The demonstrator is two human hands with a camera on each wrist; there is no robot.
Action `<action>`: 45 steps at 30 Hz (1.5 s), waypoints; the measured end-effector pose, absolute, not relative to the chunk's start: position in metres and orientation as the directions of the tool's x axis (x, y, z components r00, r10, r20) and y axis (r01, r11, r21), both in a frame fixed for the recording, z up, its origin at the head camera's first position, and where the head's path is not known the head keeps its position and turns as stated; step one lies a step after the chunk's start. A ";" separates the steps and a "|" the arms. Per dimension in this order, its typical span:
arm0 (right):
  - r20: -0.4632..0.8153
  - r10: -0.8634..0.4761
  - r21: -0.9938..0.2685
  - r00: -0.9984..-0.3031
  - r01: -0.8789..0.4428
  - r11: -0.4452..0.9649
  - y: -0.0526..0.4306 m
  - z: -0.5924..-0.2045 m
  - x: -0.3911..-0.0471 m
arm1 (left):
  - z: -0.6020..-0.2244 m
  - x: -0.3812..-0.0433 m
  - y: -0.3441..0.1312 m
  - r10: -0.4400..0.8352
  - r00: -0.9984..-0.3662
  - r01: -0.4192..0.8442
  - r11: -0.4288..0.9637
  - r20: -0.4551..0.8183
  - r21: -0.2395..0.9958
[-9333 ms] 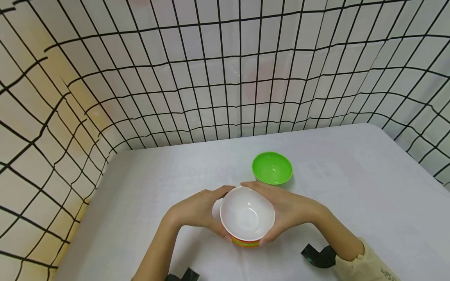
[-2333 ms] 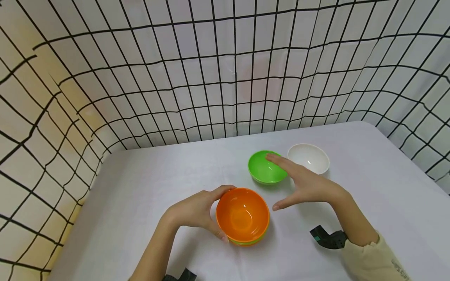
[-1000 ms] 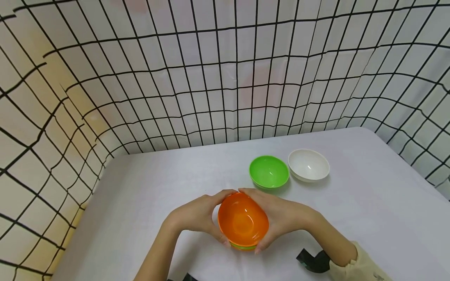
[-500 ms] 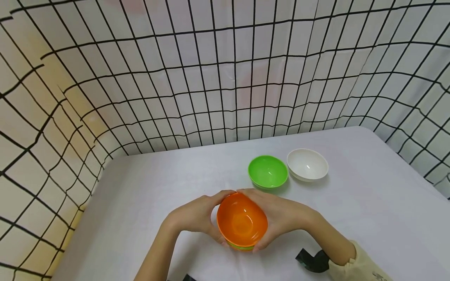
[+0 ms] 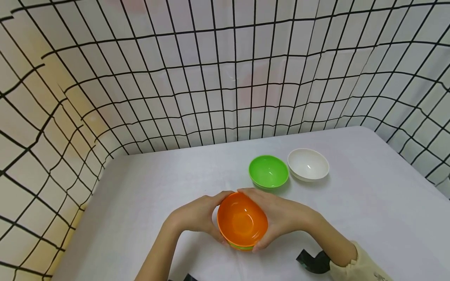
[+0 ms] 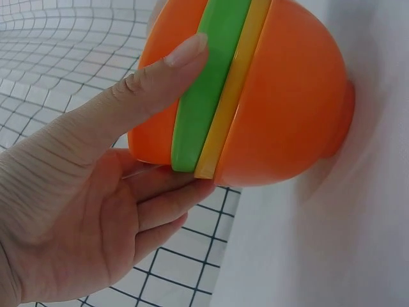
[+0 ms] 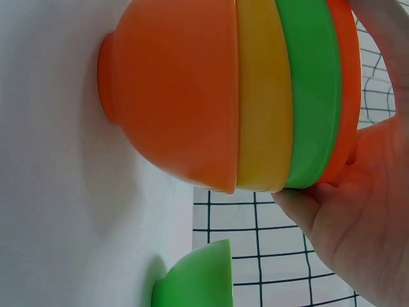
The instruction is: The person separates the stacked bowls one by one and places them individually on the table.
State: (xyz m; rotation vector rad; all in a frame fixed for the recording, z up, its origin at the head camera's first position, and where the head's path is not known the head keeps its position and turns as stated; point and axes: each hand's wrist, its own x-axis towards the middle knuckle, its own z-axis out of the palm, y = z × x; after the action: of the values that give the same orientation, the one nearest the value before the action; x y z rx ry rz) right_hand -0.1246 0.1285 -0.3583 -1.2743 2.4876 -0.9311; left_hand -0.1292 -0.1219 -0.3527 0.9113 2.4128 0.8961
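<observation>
Several nested bowls stand upright in a stack on the table. The upper orange bowl (image 5: 242,218) sits inside a green bowl (image 7: 313,89), with a yellow bowl (image 7: 263,96) and the lower orange bowl (image 6: 291,96) beneath. My left hand (image 5: 197,214) grips the stack's left side, its thumb lying across the upper orange and green bowls in the left wrist view. From the right, my right hand (image 5: 281,214) curves round the upper part of the stack. In the right wrist view, its fingertips reach the green and yellow bowls from behind.
Behind the stack stands a separate green bowl (image 5: 268,171), with a white bowl (image 5: 308,165) close on its right. White cloth covers the table (image 5: 158,175). A black grid-patterned wall (image 5: 225,78) rises along the back and both sides.
Since the oldest frame, the white bowl has left the stack's top for the back right, beside the green bowl. My right hand has come back onto the stack; the last second shows almost no movement.
</observation>
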 end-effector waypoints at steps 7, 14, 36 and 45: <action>0.140 -0.771 -0.615 -0.622 -0.664 0.424 0.128 -0.356 -0.125 | -0.355 -0.131 -0.122 0.709 -0.695 0.444 0.554 -0.120 0.705; 0.134 -0.768 -0.615 -0.626 -0.660 0.431 0.130 -0.354 -0.126 | -0.355 -0.132 -0.122 0.710 -0.694 0.450 0.555 -0.117 0.700; 0.293 -0.627 -0.617 -0.722 -0.643 0.453 0.177 -0.322 -0.139 | -0.352 -0.128 -0.122 0.692 -0.707 0.451 0.601 -0.147 0.660; 0.269 -0.548 -0.590 -0.792 -0.586 0.556 0.199 -0.324 -0.152 | -0.352 -0.127 -0.122 0.681 -0.717 0.450 0.615 -0.149 0.648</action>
State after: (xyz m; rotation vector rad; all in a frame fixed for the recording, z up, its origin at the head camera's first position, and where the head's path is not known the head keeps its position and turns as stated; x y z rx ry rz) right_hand -0.1519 0.1993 -0.3240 -1.0279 2.8181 -1.1012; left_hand -0.1270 -0.1218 -0.3524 0.9038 2.4603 0.8352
